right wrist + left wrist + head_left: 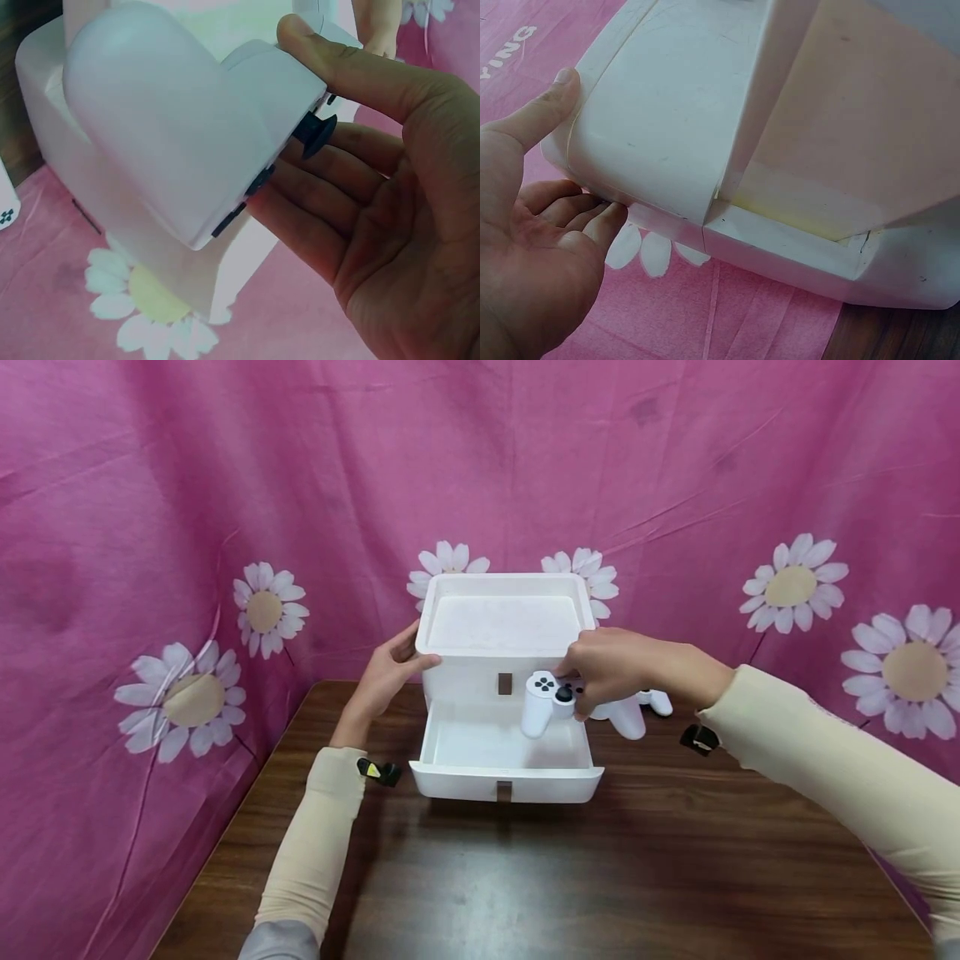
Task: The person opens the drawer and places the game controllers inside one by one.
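Note:
A white two-drawer box (461, 681) has its lower drawer (480, 739) pulled out toward the front. My right hand (611, 664) grips a white game controller (537, 710) over the right part of that drawer. Up close in the right wrist view, the controller (150, 127) has its thumb side and fingers of the hand around its middle, near a black thumbstick (316, 135). My left hand (393, 668) holds the box's upper left front corner, its thumb at the top edge. In the left wrist view, fingertips of that hand (547, 232) rest against the box's side.
Another white controller (657, 702) lies on the dark wooden table (675, 827), to the right of the box. The box's top is a shallow tray (510, 622) with a raised rim. A pink cloth (510, 460) with daisies hangs behind.

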Demonstrator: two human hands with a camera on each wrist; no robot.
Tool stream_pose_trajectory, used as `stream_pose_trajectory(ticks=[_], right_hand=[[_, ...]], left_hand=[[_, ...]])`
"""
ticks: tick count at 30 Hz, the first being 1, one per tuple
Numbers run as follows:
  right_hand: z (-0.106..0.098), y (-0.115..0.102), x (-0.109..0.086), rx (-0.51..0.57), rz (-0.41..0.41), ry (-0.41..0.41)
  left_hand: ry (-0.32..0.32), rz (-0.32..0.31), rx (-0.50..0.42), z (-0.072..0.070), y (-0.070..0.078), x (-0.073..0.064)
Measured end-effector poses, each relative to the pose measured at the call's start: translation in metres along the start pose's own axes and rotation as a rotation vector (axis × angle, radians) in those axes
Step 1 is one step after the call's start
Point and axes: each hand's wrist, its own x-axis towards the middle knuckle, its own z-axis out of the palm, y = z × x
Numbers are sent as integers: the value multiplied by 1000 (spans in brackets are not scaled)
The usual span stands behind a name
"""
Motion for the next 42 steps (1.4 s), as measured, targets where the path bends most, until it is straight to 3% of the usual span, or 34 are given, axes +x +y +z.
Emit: stream_pose_trajectory(ticks=[11,23,42], right_hand=[[2,-25,33,-26,-50,-30],[8,-42,58,-43,-14,-84],[51,-40,87,-20,27,-129]], left_hand=[[9,3,9,0,0,-1],[8,-6,2,1,0,-1],[0,2,-16,1,0,-2]])
